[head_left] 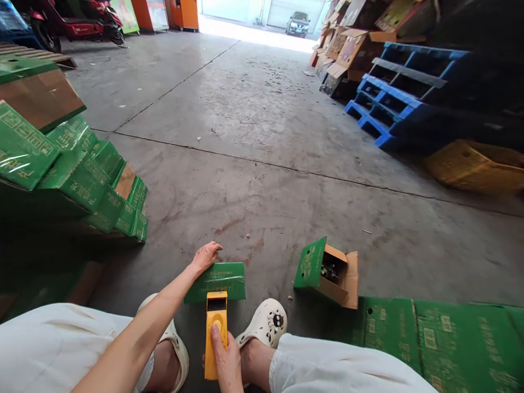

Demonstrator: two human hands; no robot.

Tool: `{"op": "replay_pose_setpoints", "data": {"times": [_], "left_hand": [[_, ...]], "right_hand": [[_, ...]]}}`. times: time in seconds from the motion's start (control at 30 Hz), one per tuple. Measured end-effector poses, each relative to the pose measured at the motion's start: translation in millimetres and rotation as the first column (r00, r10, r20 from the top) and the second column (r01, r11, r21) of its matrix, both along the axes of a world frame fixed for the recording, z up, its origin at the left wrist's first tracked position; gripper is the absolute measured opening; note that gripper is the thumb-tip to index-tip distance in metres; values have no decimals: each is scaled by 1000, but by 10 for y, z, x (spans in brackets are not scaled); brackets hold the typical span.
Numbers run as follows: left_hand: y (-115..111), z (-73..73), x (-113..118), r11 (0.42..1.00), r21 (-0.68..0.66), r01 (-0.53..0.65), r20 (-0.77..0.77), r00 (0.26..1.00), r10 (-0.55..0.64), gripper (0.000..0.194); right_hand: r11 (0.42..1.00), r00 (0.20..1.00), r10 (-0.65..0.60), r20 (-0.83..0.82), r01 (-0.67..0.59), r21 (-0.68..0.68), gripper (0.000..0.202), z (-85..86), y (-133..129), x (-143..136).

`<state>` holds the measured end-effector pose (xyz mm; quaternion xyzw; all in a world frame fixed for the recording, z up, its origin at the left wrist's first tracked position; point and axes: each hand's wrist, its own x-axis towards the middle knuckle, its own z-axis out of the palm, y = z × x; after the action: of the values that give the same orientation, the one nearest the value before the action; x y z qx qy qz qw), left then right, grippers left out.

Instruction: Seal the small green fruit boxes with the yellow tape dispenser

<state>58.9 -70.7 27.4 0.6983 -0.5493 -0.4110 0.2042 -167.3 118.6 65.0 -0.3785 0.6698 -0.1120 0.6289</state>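
Note:
A green cardboard box (223, 281) with a shiny top stands on the floor between my feet. My left hand (207, 256) is at its far left edge, fingers loosely stretched to the right past the box; whether it touches the box I cannot tell. My right hand (227, 357) is wrapped round a yellow hand-held tool (216, 319) with a dark opening at its far end. The thumb lies on the tool's upper face, and that far end overlaps the box's near edge in view. The other fingers are mostly hidden beneath the tool.
An open green box (310, 266) holding small dark pieces stands right of my foot, near more green boxes (450, 338). Stacked green boxes (82, 174) rise at left. Farther right are blue pallets (388, 98), a yellow container (477, 164) and cardboard boxes (352, 49); a red scooter (77, 24) stands back left.

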Motion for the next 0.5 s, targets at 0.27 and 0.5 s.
{"op": "replay_pose_setpoints", "data": {"times": [0.27, 0.5], "left_hand": [[264, 63, -240, 992, 51, 117, 144, 982, -124, 34], [408, 69, -238, 956, -131, 264, 327, 921, -210, 62]], "right_hand": [[1000, 1000, -9, -21, 9, 11, 79, -79, 13, 56], [1000, 999, -17, 28, 17, -7, 83, -137, 32, 57]]}}
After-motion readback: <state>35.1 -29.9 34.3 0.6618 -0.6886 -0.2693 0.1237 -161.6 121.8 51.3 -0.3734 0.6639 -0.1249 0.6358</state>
